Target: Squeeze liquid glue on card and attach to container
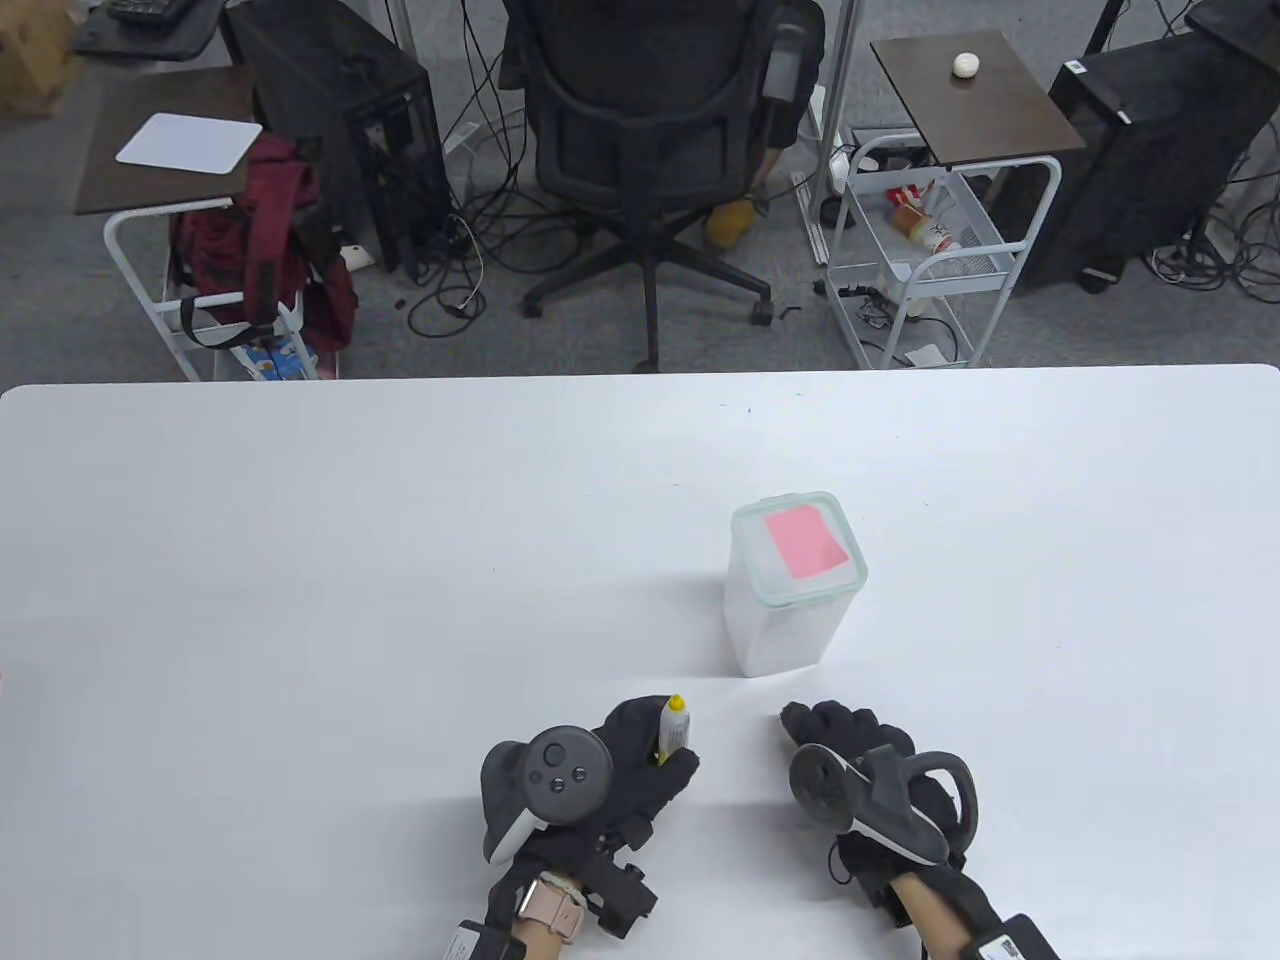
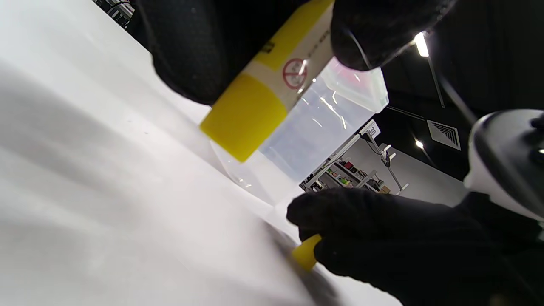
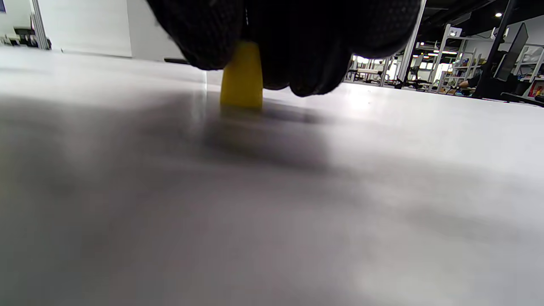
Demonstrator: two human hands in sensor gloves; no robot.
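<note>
A clear plastic container (image 1: 790, 600) stands upright on the white table (image 1: 300, 560), with a pink card (image 1: 803, 540) lying on its lid. My left hand (image 1: 640, 760) grips a glue bottle (image 1: 675, 722) with a yellow tip; the bottle's yellow and white label shows in the left wrist view (image 2: 272, 85), with the container (image 2: 314, 127) behind it. My right hand (image 1: 840, 735) rests low on the table just right of the left hand and holds a small yellow cap (image 3: 241, 76) at the tabletop. The cap also shows in the left wrist view (image 2: 307, 251) under the right hand's fingers (image 2: 361, 229).
Beyond the table's far edge are an office chair (image 1: 650, 130), two white wire carts (image 1: 930, 250) with wooden tops, and computer towers. A red backpack (image 1: 270, 240) hangs on the left cart.
</note>
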